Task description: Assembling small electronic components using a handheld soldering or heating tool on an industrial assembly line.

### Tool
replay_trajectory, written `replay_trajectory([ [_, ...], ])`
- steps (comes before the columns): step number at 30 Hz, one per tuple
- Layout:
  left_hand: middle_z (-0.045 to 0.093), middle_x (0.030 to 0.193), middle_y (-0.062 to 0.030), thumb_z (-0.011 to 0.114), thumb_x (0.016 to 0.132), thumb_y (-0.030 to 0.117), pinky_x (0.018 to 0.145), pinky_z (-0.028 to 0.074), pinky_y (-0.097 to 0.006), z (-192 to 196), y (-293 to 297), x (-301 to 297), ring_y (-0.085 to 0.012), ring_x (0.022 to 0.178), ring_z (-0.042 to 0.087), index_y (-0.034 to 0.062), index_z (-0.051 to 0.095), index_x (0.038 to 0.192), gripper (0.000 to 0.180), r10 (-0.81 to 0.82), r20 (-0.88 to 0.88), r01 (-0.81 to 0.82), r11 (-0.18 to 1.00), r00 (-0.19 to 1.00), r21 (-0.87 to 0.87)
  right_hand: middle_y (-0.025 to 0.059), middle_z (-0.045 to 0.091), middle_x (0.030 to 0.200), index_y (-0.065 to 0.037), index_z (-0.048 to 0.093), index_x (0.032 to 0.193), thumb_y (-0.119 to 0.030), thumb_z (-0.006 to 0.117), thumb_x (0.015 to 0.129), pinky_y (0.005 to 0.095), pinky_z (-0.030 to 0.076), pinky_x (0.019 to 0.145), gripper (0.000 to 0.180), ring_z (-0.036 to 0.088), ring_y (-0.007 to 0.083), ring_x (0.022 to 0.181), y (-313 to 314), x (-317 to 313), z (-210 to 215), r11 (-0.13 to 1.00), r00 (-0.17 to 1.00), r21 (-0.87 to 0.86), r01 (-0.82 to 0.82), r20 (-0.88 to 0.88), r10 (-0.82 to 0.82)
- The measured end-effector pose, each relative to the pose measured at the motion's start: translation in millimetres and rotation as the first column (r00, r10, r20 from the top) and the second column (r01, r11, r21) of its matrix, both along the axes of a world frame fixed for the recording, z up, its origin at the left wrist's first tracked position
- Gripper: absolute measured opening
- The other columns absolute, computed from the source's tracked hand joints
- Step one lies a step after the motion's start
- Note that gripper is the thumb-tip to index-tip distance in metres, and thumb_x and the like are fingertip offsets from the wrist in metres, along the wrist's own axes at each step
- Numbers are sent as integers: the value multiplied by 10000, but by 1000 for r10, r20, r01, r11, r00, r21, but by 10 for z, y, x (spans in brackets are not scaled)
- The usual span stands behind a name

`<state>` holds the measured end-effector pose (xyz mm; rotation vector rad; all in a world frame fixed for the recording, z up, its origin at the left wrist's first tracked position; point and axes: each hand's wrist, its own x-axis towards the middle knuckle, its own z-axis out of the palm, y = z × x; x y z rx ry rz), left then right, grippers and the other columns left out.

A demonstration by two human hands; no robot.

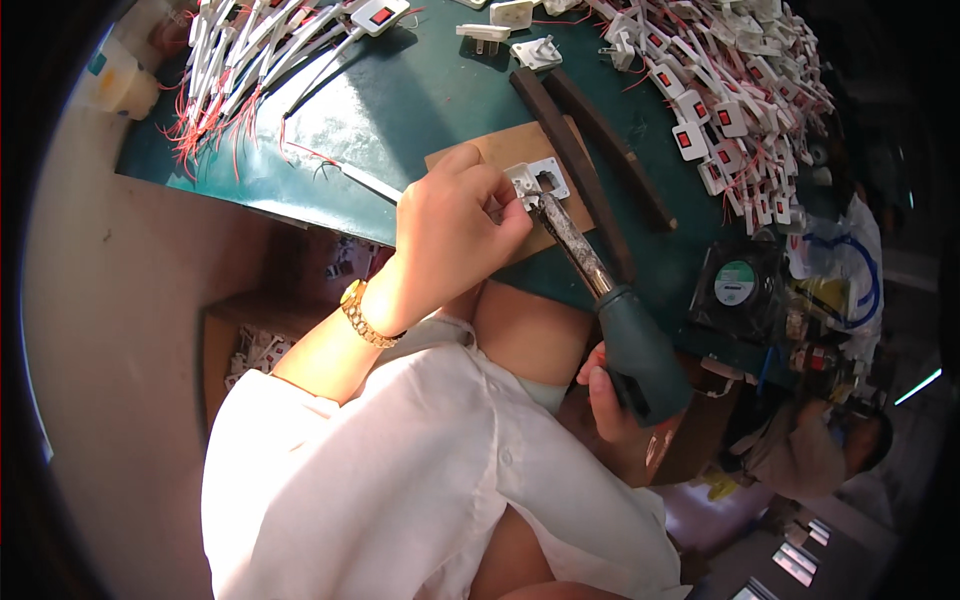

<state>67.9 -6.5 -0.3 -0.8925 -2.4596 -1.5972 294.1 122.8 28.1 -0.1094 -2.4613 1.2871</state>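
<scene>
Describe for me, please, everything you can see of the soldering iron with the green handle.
The soldering iron has a thick dark green handle, plastic or rubber by its look, and a long metal shaft, grey and crusted. It lies slanted, handle low at the right, tip up and left. The right hand grips the handle from below. The tip meets the small white plastic part that the left hand steadies on a brown board.

The switch plate (537,184) lies on the board (500,150), apparently under the iron tip (552,212).
</scene>
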Motion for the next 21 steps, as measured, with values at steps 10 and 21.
replay_trajectory([
  [10,554,701,-65,714,666,107,526,493,-375,-21,15,-13,-259,586,596,62,638,657,88,14,-50,-14,1000,999,-9,57,602,850,10,590,1039,-24,630,876,271,499,675,172,582,128,725,-96,-129,285,994,982,22,109,155,-111],
  [21,521,685,-57,703,684,81,526,449,-303,-10,21,-20,-183,567,555,26,625,673,96,-21,-50,22,1000,999,17,49,620,838,12,601,1000,-34,649,869,272,486,664,147,591,128,727,-95,-123,297,986,978,103,130,153,-145],
])
